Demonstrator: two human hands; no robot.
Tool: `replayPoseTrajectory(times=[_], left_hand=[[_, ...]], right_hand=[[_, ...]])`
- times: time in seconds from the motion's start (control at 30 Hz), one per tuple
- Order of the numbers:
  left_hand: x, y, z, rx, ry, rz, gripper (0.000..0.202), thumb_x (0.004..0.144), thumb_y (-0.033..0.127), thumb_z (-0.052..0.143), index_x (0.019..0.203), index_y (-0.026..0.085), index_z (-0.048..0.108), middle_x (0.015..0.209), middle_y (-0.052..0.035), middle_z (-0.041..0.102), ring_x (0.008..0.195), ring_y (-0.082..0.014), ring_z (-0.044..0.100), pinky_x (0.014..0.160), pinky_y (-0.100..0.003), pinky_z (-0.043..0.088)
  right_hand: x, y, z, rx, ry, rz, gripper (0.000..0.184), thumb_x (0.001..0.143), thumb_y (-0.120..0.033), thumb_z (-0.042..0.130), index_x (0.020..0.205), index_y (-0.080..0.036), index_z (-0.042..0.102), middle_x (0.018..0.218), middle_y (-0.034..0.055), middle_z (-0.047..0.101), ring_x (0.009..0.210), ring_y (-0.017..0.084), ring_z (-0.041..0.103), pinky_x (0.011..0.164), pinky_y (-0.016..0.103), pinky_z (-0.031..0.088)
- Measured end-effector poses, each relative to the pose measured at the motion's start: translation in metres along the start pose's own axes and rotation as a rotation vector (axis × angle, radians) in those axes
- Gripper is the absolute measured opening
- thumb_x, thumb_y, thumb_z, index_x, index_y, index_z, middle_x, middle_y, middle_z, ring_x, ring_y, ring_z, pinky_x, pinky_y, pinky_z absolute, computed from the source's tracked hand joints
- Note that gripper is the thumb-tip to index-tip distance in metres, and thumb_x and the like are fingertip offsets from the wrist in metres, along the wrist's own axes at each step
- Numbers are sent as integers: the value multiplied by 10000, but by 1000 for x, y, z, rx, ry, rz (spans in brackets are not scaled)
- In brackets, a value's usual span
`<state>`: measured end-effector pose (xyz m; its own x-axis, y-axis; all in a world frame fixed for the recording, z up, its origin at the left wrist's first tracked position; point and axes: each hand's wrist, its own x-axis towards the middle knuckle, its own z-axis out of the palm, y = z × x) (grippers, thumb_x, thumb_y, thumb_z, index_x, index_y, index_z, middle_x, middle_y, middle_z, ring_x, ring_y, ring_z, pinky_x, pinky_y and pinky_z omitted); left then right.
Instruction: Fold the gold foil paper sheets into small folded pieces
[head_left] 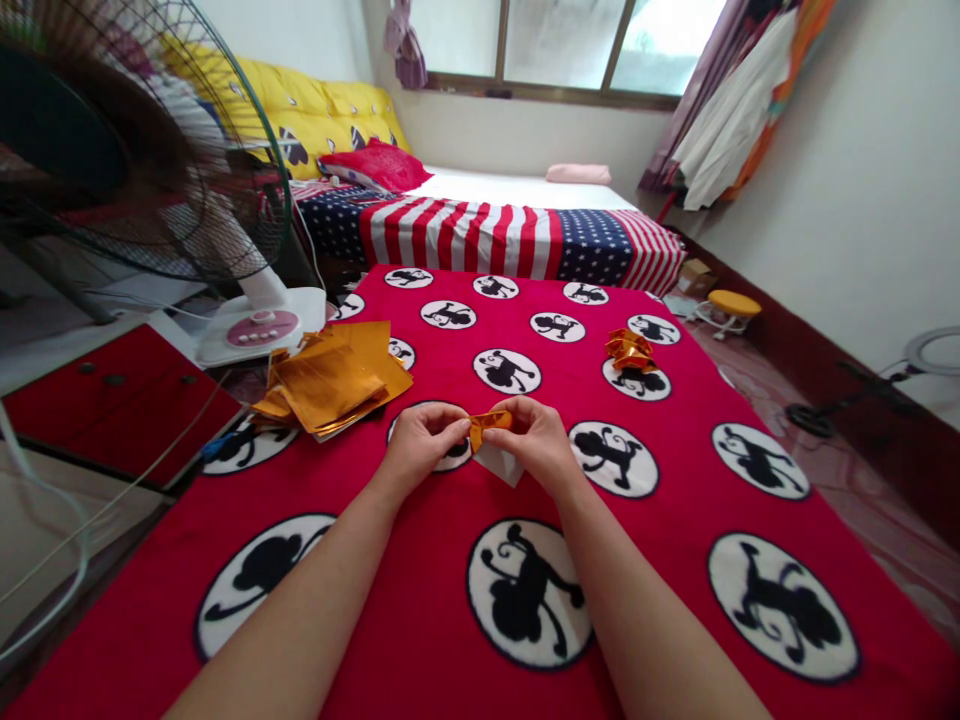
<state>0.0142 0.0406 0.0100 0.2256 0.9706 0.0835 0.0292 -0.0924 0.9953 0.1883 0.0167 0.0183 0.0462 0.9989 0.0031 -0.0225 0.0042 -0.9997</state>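
Observation:
A sheet of gold foil paper (491, 425), partly folded and with a pale underside hanging down, is held between my two hands above the red cloth (420, 640). My left hand (426, 440) pinches its left edge between thumb and fingers. On the right side, my right hand (534, 438) grips it with the thumb in front and the fingers behind. A loose stack of gold foil sheets (330, 380) lies to the left of my hands. Farther off on the right sits a small heap of folded gold foil pieces (630, 350).
An electric fan (259, 310) stands at the left beside a red panel (112, 390) and loose cables. Beyond the cloth is a bed with a stars-and-stripes cover (480, 235). A yellow stool (735, 303) and a black stand (832, 405) are on the floor at right.

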Motion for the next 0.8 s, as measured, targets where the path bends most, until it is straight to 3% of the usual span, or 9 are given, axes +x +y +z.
replayPoseTrajectory(times=[0.3,0.53,0.8], left_hand=[[0,2,1,9,50,-24,220,653,329,740,731,123,742,665,-47,719,582,-150,633,572,-232,500],[-2,13,1,-105,4,-91,150,638,265,690,646,120,726,570,-26,670,527,-113,581,546,-208,468],[-1,8,3,-9,-23,-24,267,713,399,715,724,133,726,622,-27,687,561,-129,597,557,-218,480]], right_hand=[[0,3,0,-31,-13,-21,283,579,-238,783,822,-184,649,771,8,709,683,161,647,647,264,508],[-1,1,2,101,-56,21,296,546,-213,805,792,-184,644,736,-7,704,633,142,639,604,241,489],[-2,1,2,88,-26,15,281,544,-221,812,771,-190,650,727,-3,703,631,150,638,616,258,503]])
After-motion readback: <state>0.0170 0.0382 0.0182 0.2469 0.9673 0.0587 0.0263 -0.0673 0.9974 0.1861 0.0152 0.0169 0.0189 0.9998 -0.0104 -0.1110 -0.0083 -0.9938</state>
